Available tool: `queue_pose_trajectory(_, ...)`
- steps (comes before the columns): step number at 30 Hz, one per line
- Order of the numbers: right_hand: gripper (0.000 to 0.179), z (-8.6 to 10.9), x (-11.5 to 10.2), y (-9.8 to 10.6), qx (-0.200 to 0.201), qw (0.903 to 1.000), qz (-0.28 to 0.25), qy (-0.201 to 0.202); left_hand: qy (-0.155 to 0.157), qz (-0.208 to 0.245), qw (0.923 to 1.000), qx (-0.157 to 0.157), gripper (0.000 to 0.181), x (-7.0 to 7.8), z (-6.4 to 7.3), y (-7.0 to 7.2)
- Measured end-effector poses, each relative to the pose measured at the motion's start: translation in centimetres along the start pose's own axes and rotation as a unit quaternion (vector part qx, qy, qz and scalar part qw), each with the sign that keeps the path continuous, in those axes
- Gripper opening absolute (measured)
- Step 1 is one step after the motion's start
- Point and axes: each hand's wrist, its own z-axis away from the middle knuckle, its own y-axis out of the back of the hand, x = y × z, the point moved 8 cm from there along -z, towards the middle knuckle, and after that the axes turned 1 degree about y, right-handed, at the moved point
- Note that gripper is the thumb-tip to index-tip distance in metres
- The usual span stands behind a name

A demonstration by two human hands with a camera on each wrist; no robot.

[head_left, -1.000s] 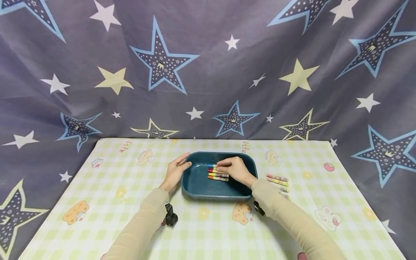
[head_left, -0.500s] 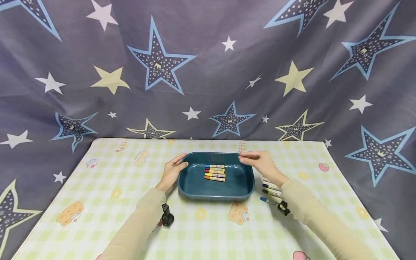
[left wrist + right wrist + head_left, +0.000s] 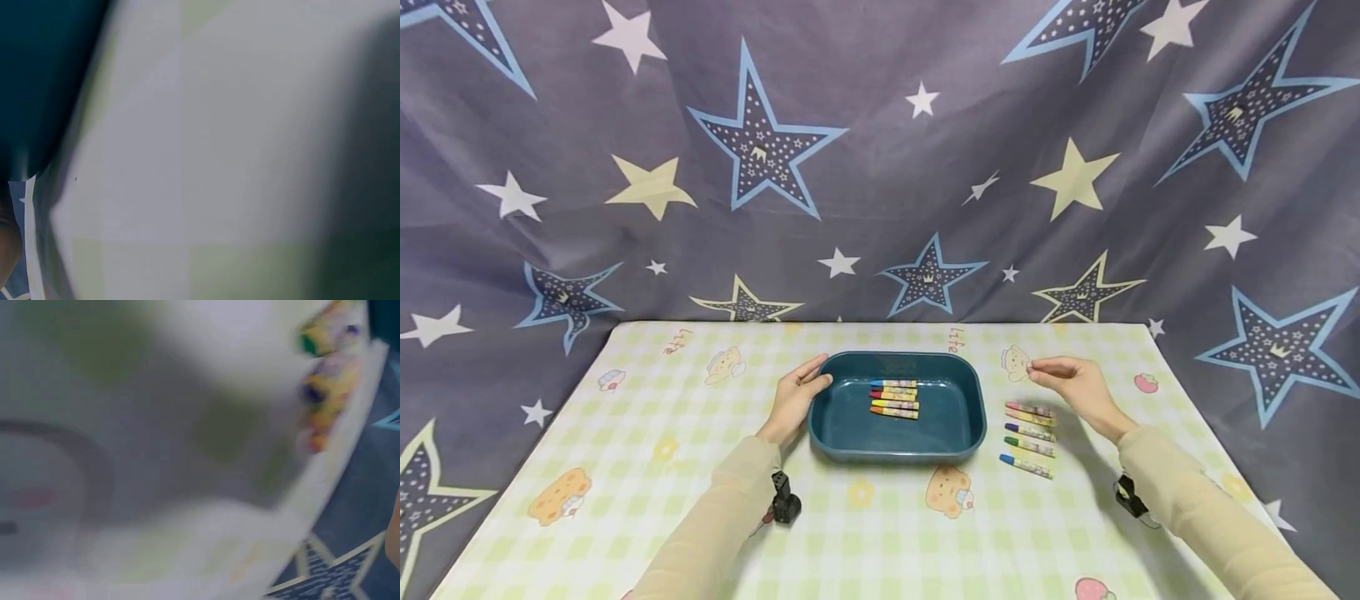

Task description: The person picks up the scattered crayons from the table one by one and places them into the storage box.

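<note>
In the head view, my left hand (image 3: 791, 402) holds the left wall of a dark teal rectangular tray (image 3: 897, 456), thumb by the rim. Several crayons with printed wrappers lie side by side in the tray, among them a blue crayon (image 3: 894, 384) and an orange crayon (image 3: 895, 412). My right hand (image 3: 1081, 390) is over the table, thumb and fingertips near each other with nothing visible between them. Just below it lies a row of loose crayons: pink ones (image 3: 1030, 409), a dark blue one (image 3: 1031, 432), a green one (image 3: 1030, 447) and a blue one (image 3: 1026, 466).
A green-and-white checked cloth (image 3: 647, 533) printed with cartoon figures covers the table. Behind its far edge hangs a dark curtain (image 3: 865, 208) with stars. The left wrist view catches the tray's wall (image 3: 44, 75); blurred crayons (image 3: 328, 394) appear in the right wrist view.
My right hand has left the crayons inside the tray and moved right, past the tray's edge, uncovering both rows of crayons. The left hand keeps its place on the tray.
</note>
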Motion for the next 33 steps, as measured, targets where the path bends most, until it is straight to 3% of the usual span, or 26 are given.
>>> queue_pose_trajectory(10, 0.035, 1.1, 5.1, -0.2, -0.043, 0.9983, 0.029, -0.028, 0.001, -0.001, 1.0000, 0.001, 0.049, 0.1, 0.0, 0.0)
queue_pose_trajectory(16, 0.032, 1.4, 5.6, -1.0, -0.044, 0.9982, 0.031, -0.027, 0.010, -0.005, 0.9999, 0.001, 0.049, 0.2, 0.1, -0.1)
queue_pose_trajectory(25, 0.024, 0.9, 4.8, -1.4, -0.031, 0.9943, 0.102, 0.001, 0.006, -0.006, 0.9999, 0.005, 0.049, 0.5, 0.0, 0.3)
queue_pose_trajectory(33, 0.018, 1.1, 5.0, -2.0, -0.049, 0.9897, 0.134, 0.006, 0.010, 0.002, 0.9999, 0.000, 0.049, 0.0, 0.0, 0.1)
